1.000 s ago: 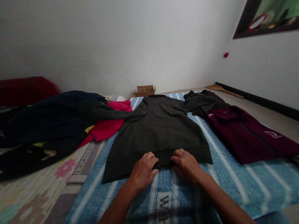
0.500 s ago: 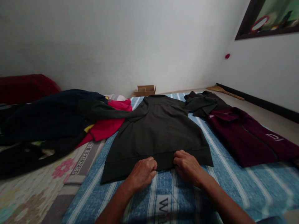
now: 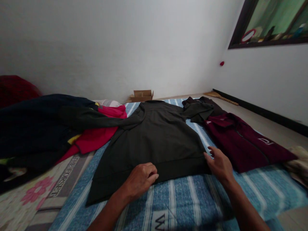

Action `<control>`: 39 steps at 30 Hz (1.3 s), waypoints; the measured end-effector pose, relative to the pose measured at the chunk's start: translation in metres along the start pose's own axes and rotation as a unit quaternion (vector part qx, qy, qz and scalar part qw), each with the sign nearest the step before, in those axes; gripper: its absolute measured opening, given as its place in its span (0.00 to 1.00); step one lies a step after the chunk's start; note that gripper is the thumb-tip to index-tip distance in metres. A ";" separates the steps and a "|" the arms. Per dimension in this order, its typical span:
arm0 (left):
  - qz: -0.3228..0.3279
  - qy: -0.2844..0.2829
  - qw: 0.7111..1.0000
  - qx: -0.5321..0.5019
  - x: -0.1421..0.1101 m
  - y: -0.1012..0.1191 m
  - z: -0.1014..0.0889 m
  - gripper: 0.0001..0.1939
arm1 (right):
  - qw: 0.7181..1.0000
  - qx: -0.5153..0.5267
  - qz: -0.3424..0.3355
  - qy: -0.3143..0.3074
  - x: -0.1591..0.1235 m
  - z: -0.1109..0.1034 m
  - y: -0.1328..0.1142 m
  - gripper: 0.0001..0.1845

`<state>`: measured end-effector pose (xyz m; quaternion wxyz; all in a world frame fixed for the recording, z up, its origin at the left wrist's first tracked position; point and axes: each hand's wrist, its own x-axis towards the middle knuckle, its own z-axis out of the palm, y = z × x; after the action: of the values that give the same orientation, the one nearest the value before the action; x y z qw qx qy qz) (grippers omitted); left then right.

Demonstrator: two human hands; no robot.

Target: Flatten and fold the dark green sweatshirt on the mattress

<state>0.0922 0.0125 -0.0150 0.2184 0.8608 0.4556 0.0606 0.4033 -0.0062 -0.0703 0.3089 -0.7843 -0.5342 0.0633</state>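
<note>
A dark grey long-sleeved top [image 3: 156, 138] lies flat on a blue striped blanket [image 3: 192, 199], collar toward the far wall. My left hand [image 3: 141, 179] rests with curled fingers pressed on the middle of the top's near hem. My right hand [image 3: 220, 163] is open, fingers spread, at the hem's right corner. One sleeve stretches left over a red garment [image 3: 96, 138]; the other sleeve [image 3: 199, 109] lies bunched at the far right.
A maroon zip jacket [image 3: 243, 141] lies to the right on the blanket. A heap of dark clothes [image 3: 33, 125] sits on the left over a flowered mat [image 3: 36, 195]. A small cardboard box [image 3: 141, 95] stands by the far wall. Bare floor runs along the right wall.
My right hand has slid from the middle of the hem out to its right corner and opened. My left hand stays on the hem. The view has shifted right.
</note>
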 end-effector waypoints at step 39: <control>-0.101 0.092 0.978 0.159 0.120 -0.005 0.022 0.34 | 0.949 0.210 0.168 -0.162 0.101 0.043 0.010 0.20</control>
<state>0.1647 0.1053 -0.0484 0.0408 0.8249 0.5620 0.0444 0.4357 0.0978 -0.0870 0.3604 -0.7594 -0.4122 0.3515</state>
